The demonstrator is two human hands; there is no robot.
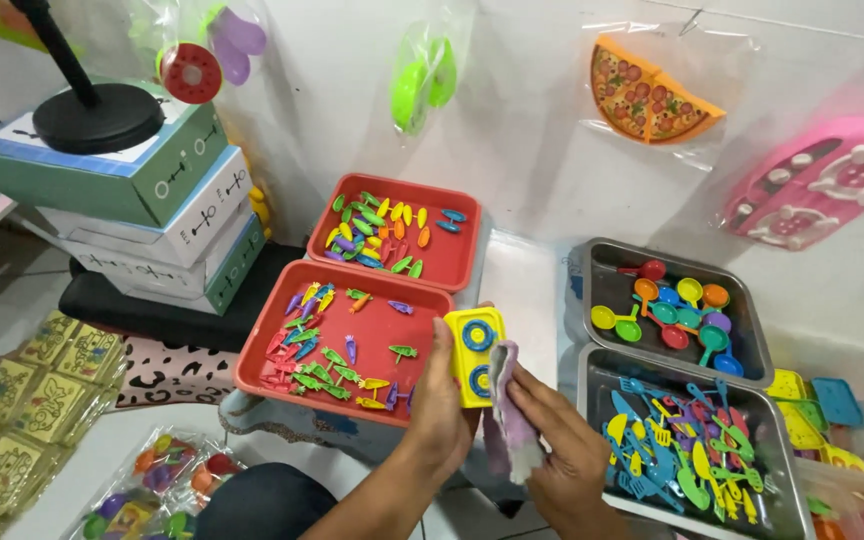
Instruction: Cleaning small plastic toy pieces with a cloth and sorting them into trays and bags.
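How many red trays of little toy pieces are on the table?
2. The far red tray sits by the wall; the near red tray lies just in front of it, beside the left hand holding a yellow toy stove. None seem hidden.

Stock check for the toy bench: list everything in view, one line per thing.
yellow toy stove: one, yellow with blue rings, in the left hand
cloth: one, pale purple, in the right hand, against the stove
red trays: two, red, centre, holding small coloured toy pieces
metal trays: two, grey, right; the far one with toy pans, the near one with toy utensils
stacked boxes: several, green and white, upper left
black stand base: one, on the top box
toy pizza: one, orange, bagged on the wall
pink toy stove: one, bagged, far right
left hand: grips the stove
right hand: holds the cloth
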